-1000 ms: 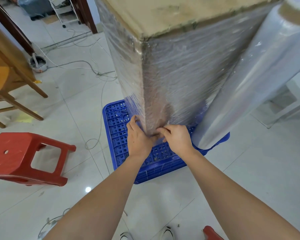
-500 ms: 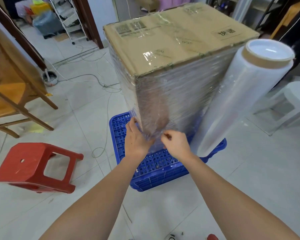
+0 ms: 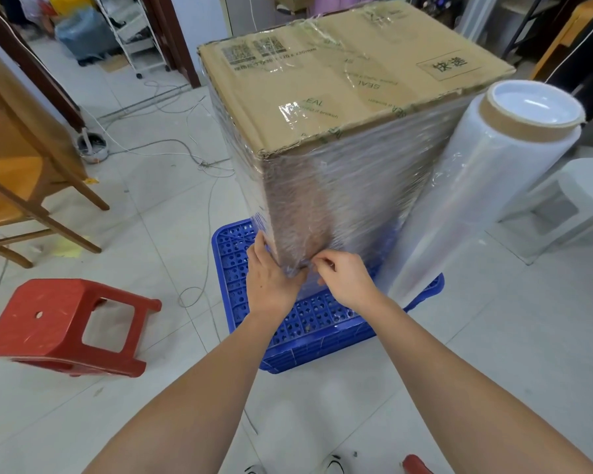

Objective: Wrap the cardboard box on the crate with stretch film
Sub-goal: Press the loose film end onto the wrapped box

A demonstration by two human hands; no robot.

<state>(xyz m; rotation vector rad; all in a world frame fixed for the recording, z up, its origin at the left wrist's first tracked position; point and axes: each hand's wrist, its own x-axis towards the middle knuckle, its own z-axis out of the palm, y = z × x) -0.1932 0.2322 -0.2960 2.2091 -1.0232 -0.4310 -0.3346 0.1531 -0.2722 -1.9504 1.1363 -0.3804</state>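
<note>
Film already sheathes the sides of the cardboard box (image 3: 339,107), which stands upright on the blue crate (image 3: 308,323) on the tiled floor; its top face is bare apart from tape. The stretch film roll (image 3: 473,206) leans against the box's right side with its lower end on the crate. At the near bottom corner, the left hand (image 3: 271,282) lies against the wrapped edge, its fingers fairly straight and pressing the film flat, while the right hand (image 3: 348,278) has its fingers curled, pinching a bunched bit of film just beside that corner.

The step in hand looks like securing the film's tail low on the box. To do it well, the left hand should keep the layer pinned so it cannot slide up, and the right should pull the pinched film taut along the face before smoothing it down, so it clings to the layer beneath rather than flapping loose. Gentle tension matters: a hard tug could tear the thin film or nudge the leaning roll.

Compared with a second ago, the view has pulled back and up, so the box top and the roll's cardboard core now show; both hands stay at the same corner.
</note>
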